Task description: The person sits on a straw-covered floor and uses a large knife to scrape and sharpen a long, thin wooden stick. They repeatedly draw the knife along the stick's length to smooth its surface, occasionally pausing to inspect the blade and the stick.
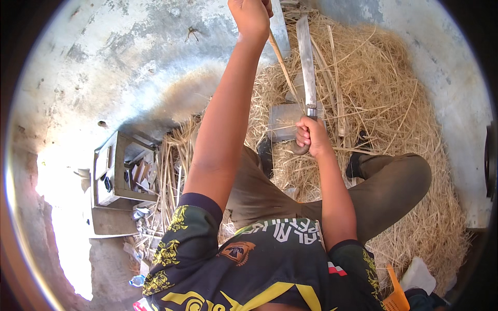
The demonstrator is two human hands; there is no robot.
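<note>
My left hand [251, 14] is raised at the top edge, its fingers closed round the upper end of a thin pale wooden strip [282, 62]. The strip slants down to a flat grey block [282, 124] between my legs. My right hand [313, 136] grips a machete [307, 62] by its handle, just over the block. The blade points up and away, to the right of the strip. Part of my left hand is cut off by the picture's edge.
Thin shavings [394, 103] are heaped ahead and to the right. Several long strips lie right of the blade. On the left, an open wooden box [122, 194] holds odds and ends, with more strips [168, 166] beside it. A stained wall [140, 57] rises at far left. Orange and white items sit at lower right.
</note>
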